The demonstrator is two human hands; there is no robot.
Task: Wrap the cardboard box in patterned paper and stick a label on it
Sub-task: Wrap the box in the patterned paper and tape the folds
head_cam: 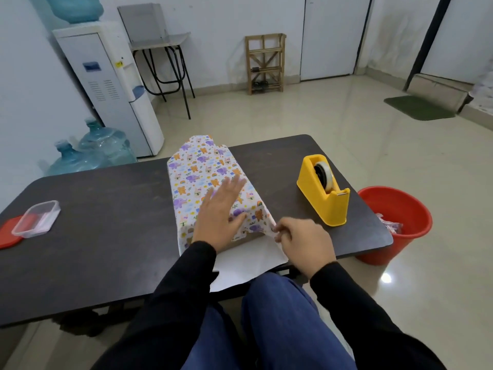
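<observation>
The patterned paper, white with small animals, is draped over the cardboard box in the middle of the dark table. Only a brown sliver of the box shows at its near end. My left hand lies flat on top of the paper with straight fingers, pressing it down. My right hand pinches the paper's near right edge at the box's corner. The paper's white underside spreads over the table's near edge toward my lap.
A yellow tape dispenser stands right of the box. A clear plastic container on a red lid sits at the table's left edge. A red bucket stands on the floor at right. Water bottles stand behind left.
</observation>
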